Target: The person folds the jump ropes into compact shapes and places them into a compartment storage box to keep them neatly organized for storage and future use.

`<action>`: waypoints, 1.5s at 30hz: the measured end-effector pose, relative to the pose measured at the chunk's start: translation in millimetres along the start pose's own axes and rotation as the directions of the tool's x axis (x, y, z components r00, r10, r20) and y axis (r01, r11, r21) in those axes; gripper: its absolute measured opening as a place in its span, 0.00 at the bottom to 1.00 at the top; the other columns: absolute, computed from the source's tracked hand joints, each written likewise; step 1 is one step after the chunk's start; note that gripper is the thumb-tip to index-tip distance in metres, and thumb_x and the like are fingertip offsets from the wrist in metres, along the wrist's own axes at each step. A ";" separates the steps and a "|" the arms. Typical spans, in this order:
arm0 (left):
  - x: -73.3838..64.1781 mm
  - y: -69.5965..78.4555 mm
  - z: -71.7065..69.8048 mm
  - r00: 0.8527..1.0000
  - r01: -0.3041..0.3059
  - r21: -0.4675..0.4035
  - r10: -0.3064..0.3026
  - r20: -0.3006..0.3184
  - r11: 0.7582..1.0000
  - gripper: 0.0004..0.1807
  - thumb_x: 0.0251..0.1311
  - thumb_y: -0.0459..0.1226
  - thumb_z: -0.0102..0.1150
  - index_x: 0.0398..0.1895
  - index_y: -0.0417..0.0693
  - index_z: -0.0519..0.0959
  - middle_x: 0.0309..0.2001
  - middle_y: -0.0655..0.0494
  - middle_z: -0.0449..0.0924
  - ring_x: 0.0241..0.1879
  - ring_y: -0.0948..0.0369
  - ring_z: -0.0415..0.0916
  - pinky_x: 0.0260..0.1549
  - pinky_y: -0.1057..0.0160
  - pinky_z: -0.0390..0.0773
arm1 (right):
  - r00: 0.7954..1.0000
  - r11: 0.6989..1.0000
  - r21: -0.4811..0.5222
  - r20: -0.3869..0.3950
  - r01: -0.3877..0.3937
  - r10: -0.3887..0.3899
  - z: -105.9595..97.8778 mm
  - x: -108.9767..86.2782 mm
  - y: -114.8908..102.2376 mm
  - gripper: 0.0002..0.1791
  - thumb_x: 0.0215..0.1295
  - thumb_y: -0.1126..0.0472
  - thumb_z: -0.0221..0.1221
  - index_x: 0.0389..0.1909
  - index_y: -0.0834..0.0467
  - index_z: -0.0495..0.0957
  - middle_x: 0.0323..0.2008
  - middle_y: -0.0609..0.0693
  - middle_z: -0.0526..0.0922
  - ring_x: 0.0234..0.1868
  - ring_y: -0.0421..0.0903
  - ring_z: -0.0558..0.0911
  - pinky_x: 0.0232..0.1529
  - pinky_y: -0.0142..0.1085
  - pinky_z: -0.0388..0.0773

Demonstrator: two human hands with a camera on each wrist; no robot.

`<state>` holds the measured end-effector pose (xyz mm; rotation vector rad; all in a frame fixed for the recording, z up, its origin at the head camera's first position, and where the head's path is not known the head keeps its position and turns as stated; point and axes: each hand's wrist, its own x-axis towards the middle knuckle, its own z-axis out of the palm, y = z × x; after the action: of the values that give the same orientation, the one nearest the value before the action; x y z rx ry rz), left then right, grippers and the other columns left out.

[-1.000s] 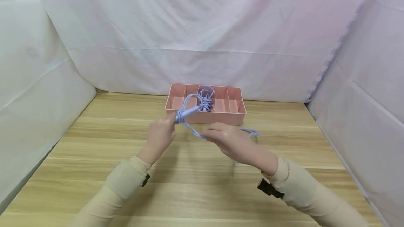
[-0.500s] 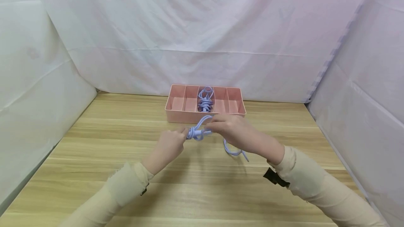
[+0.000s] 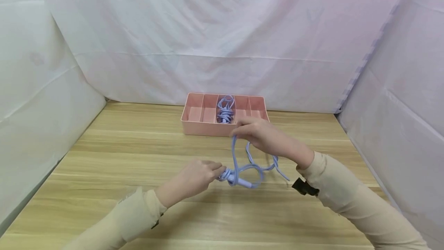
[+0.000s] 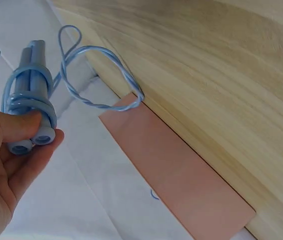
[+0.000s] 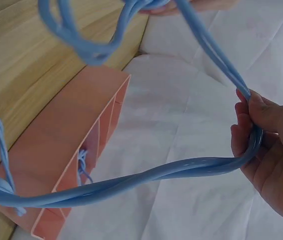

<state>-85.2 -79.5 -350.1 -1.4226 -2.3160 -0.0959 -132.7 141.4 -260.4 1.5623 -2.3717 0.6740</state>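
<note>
My left hand (image 3: pixel 194 178) grips the two light blue handles (image 4: pixel 37 80) of a jump rope, side by side, with turns of rope wound round them. In the left wrist view, its thumb lies over the wound part near the handle ends. Up and to the right, my right hand (image 3: pixel 268 138) pinches the doubled rope (image 5: pixel 216 55) between thumb and fingers. From there the doubled rope runs to the handles on one side. On the other side its twisted free length (image 5: pixel 181 167) hangs in loops over the table.
A pink box (image 3: pixel 204 129) with several compartments stands at the table's back. Another blue jump rope (image 3: pixel 226 115), wound up, lies in its middle compartment. White cloth (image 3: pixel 215 41) hangs behind and along both sides of the wooden table (image 3: pixel 138 146).
My left hand has come down and right with the handles, which now point rightward. My right hand has shifted slightly right and up, drawing a length of rope up from the handles.
</note>
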 end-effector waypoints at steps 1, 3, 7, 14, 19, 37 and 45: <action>0.1 1.1 -0.6 1.000 -0.015 -0.016 0.015 -0.016 1.000 0.15 0.44 0.27 0.65 0.39 0.43 0.81 0.34 0.56 0.81 0.32 0.64 0.80 0.28 0.72 0.78 | 1.000 1.000 0.020 0.011 -0.015 0.014 -0.1 -0.6 1.9 0.10 0.57 0.73 0.57 0.37 0.60 0.82 0.29 0.47 0.74 0.29 0.39 0.69 0.30 0.28 0.71; 0.6 3.3 -2.0 0.997 -0.046 -0.045 0.043 -0.058 0.998 0.16 0.43 0.27 0.65 0.40 0.44 0.81 0.35 0.56 0.82 0.34 0.63 0.80 0.31 0.72 0.79 | 0.998 0.996 0.072 0.029 -0.050 0.048 0.3 -2.1 6.2 0.10 0.58 0.73 0.55 0.38 0.61 0.81 0.30 0.48 0.76 0.29 0.39 0.70 0.31 0.29 0.72; 1.5 8.4 -5.2 0.984 -0.098 -0.070 0.086 -0.154 0.993 0.18 0.41 0.26 0.65 0.40 0.44 0.81 0.36 0.56 0.82 0.35 0.63 0.80 0.35 0.72 0.79 | 0.992 0.973 0.194 0.058 -0.124 0.115 5.5 -3.5 13.6 0.11 0.61 0.72 0.53 0.40 0.61 0.81 0.34 0.49 0.79 0.32 0.39 0.72 0.34 0.31 0.73; 6.7 15.9 -13.6 0.957 -0.151 -0.146 0.107 -0.270 0.978 0.17 0.42 0.27 0.65 0.39 0.43 0.81 0.37 0.57 0.82 0.37 0.65 0.80 0.38 0.73 0.77 | 0.993 0.895 0.430 0.034 -0.119 0.115 22.5 -2.6 25.3 0.10 0.63 0.72 0.51 0.40 0.62 0.80 0.29 0.47 0.76 0.27 0.40 0.68 0.30 0.32 0.70; 7.8 20.1 -18.0 0.933 -0.162 -0.167 0.096 -0.346 0.972 0.15 0.45 0.28 0.64 0.40 0.43 0.80 0.38 0.57 0.82 0.39 0.66 0.79 0.39 0.74 0.77 | 0.978 0.779 0.599 0.035 -0.185 0.205 35.9 -2.5 28.6 0.09 0.63 0.70 0.51 0.40 0.67 0.79 0.29 0.46 0.76 0.29 0.41 0.70 0.27 0.33 0.75; 4.0 23.3 -12.8 0.792 -0.098 -0.217 -0.056 -0.608 0.971 0.14 0.66 0.35 0.44 0.40 0.35 0.80 0.34 0.48 0.83 0.33 0.59 0.82 0.35 0.70 0.79 | 0.890 0.358 0.898 0.073 -0.255 0.450 90.6 -9.7 16.6 0.27 0.63 0.55 0.54 0.46 0.80 0.68 0.27 0.43 0.79 0.27 0.38 0.73 0.30 0.27 0.71; -2.9 13.5 -6.6 0.759 -0.031 -0.344 -0.201 -0.619 0.938 0.16 0.66 0.37 0.45 0.40 0.33 0.79 0.34 0.45 0.83 0.33 0.55 0.82 0.36 0.68 0.79 | 0.864 0.420 0.859 0.050 -0.293 0.501 99.1 -14.6 18.5 0.21 0.66 0.58 0.51 0.47 0.75 0.72 0.33 0.45 0.82 0.29 0.38 0.76 0.28 0.26 0.73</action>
<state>-70.2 -77.2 -347.3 -1.1612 -1.8136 -0.9097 -137.2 110.9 -357.5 0.9686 -2.3310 2.2874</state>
